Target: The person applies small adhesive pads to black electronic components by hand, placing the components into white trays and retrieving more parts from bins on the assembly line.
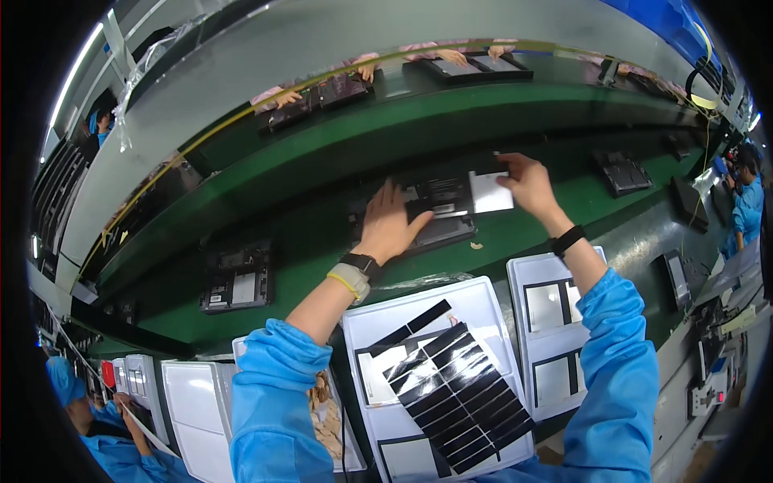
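Observation:
On the green bench in front of me lies a black laptop base (439, 201) with its inner parts exposed. My left hand (388, 224) lies over its left part, fingers stretched and slightly blurred, thumb apart; it grips nothing. At the right end of the base, my right hand (527, 183) pinches a flat silver-white rectangular piece with a black edge (491, 193). The piece meets or overlaps the base's right side; whether it rests on it I cannot tell. Nearer me, a white tray (354, 322) bears sheets of glossy black strips (459, 394) and silver pieces.
Another open laptop base (237, 278) sits to the left, and one more (622, 171) to the right. A second white tray (519, 270) with silver-and-black pieces stands under my right forearm. Across the divider, other people's hands (451, 58) work on black devices. A co-worker (105, 435) is at lower left.

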The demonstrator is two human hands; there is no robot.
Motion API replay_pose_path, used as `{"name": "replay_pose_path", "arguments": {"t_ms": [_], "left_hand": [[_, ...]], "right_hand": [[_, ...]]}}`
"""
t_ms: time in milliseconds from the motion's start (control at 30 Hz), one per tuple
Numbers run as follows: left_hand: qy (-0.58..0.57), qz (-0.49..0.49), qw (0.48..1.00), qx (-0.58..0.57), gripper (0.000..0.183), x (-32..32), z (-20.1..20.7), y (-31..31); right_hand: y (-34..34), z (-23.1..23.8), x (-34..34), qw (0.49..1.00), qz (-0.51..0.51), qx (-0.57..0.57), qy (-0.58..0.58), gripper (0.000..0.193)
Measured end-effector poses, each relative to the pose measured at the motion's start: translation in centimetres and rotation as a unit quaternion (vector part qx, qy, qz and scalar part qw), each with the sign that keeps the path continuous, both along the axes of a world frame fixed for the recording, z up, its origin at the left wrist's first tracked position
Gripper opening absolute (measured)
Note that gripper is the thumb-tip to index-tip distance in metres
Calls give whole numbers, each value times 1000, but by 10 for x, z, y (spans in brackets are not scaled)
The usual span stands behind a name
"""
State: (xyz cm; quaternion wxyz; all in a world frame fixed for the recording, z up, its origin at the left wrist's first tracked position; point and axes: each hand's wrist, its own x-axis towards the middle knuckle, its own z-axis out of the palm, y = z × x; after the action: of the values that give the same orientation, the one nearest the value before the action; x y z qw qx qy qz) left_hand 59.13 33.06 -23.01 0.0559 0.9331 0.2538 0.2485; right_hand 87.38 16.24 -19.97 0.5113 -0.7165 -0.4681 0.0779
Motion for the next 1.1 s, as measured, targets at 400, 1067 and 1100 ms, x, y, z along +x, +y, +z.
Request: {"name": "replay_pose_path", "arguments": {"t_ms": [400, 1067, 1100], "left_hand": [[-72, -166, 927, -330, 56, -17, -1, -11], [151, -51, 980, -118, 119, -70, 10, 33], [152, -50, 980, -118, 119, -72, 10, 33]], "right_hand": [[42, -32, -14, 995, -25, -48, -83, 49], [66, -39, -87, 958, 218, -124, -135, 62], [59, -40, -91, 942, 225, -119, -220, 78]]}}
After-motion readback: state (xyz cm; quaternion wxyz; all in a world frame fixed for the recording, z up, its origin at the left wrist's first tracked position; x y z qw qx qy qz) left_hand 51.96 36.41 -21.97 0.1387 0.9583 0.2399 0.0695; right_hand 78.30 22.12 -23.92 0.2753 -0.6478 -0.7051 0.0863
